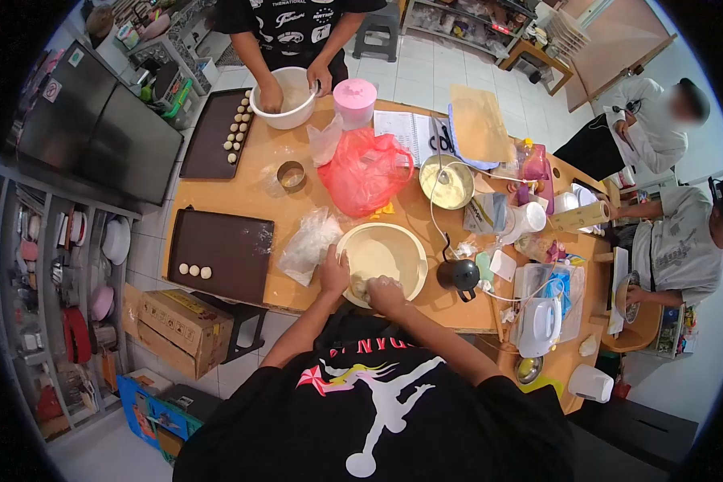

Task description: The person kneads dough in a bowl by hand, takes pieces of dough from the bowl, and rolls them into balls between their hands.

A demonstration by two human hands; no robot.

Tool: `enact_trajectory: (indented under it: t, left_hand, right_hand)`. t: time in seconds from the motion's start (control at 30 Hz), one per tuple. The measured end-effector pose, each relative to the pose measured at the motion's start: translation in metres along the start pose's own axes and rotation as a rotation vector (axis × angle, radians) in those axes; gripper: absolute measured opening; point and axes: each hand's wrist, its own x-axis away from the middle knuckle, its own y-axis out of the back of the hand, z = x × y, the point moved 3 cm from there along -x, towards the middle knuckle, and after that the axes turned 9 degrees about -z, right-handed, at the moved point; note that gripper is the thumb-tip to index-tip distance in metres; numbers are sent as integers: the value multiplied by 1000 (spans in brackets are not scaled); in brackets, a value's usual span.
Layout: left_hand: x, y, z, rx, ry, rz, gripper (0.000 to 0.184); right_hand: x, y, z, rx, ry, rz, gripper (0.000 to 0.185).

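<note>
Black shirt near cream bowl, left fingers at its rim, right fingers inside, both grips unclear.

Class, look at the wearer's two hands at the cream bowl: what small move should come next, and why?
Probably pinching off a little of the pale lump: the right hand is beside it, the left hand is at the cream bowl's rim, and the nearer dark tray shows only three small balls.

Room evenly lit, fairly bright. Soft glare on fridge doors. Wide lens bends my edges, corners black. Hands slightly soft.
</note>
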Motion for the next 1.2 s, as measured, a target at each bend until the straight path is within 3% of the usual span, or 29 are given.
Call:
enact_trajectory:
  t: [0.17, 0.4, 0.5, 0.53, 0.63, 0.67, 0.77, 0.9, 1.0, 1.07, 1.2]
  left_hand:
    - [-3, 2, -2, -9, 27, 38, 26]
    - [-3, 0, 1, 16, 25, 75, 24]
    - [-2, 4, -2, -5, 6, 60, 24]
    - [-1, 8, -7, -6, -13, 45, 23]
    - [-2, 15, -15, -28, -20, 53, 23]
    - [-2, 15, -16, -37, -14, 63, 24]
    - [-2, 10, -11, -23, -43, 37, 25]
    - [-3, 9, -11, -30, -43, 25, 24]
    - [-2, 9, -11, -25, -30, 31, 24]
    - [-3, 4, -3, -59, -11, 60, 25]
    - [-2, 2, -3, -33, -4, 40, 24]
  right_hand:
    - [-32, -14, 4, -50, -164, -112, 23]
    - [-63, -27, -24, -410, -477, -219, 33]
    - [-67, -47, -53, -939, -526, 166, 25]
    - [-54, -43, -54, -1380, -551, 249, 26]
    - [-38, -17, -72, -1624, -622, 310, 35]
    - [-34, -5, -78, -1500, -703, 136, 36]
    - [-52, -24, -111, -1257, -685, -17, 35]
    - [-93, -45, -100, -538, -272, -192, 32]
    - [-103, -42, -68, -417, -110, -128, 29]
    - [-85, 5, -38, -405, -74, -48, 25]
    - [-41, 44, -12, -247, 223, 33, 22]
